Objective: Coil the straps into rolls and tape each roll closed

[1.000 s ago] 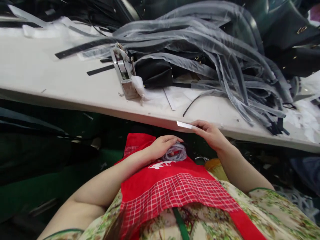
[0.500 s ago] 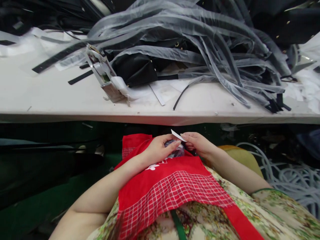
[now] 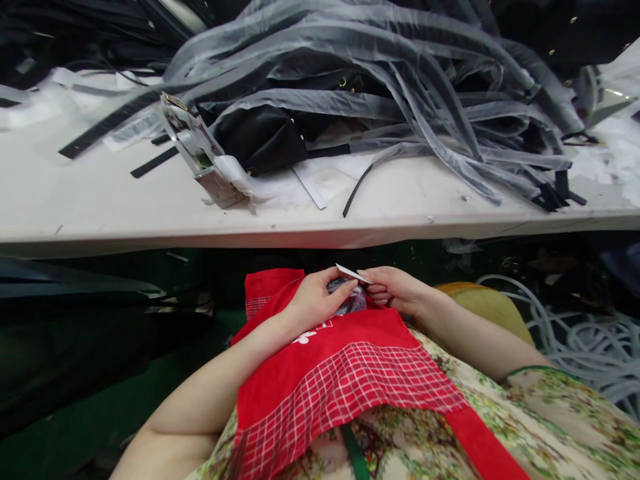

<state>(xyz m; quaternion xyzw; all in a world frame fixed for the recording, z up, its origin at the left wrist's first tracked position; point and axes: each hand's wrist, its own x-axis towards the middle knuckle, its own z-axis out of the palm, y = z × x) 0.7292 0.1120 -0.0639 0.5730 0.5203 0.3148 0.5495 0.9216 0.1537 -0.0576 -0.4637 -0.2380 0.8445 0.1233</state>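
Over my lap, a small flat white strip (image 3: pixel 353 273) is stretched between my two hands. My left hand (image 3: pixel 316 297) is closed on its left end with the fingers curled round and the thumb below. My right hand (image 3: pixel 395 288) pinches the right end between thumb and forefinger, its other fingers folded in. Greyish-purple patterned cloth (image 3: pixel 356 301) shows behind and under my left thumb. Both hands rest just above a red apron (image 3: pixel 320 353) with a checked band. Parts of the fingertips on the strip are hidden.
A white table (image 3: pixel 90 193) runs across in front, its edge beyond my hands. Black straps in clear plastic wrap (image 3: pixel 370 100) heap on it, beside a metal tape dispenser (image 3: pixel 200 153) and a black bag (image 3: pixel 265 140). White tubing (image 3: pixel 575 340) lies coiled at right by a yellow rounded thing (image 3: pixel 485 307).
The white strip has tilted a little flatter between my hands, and both hands keep their hold. The whole view has shifted slightly with my head.
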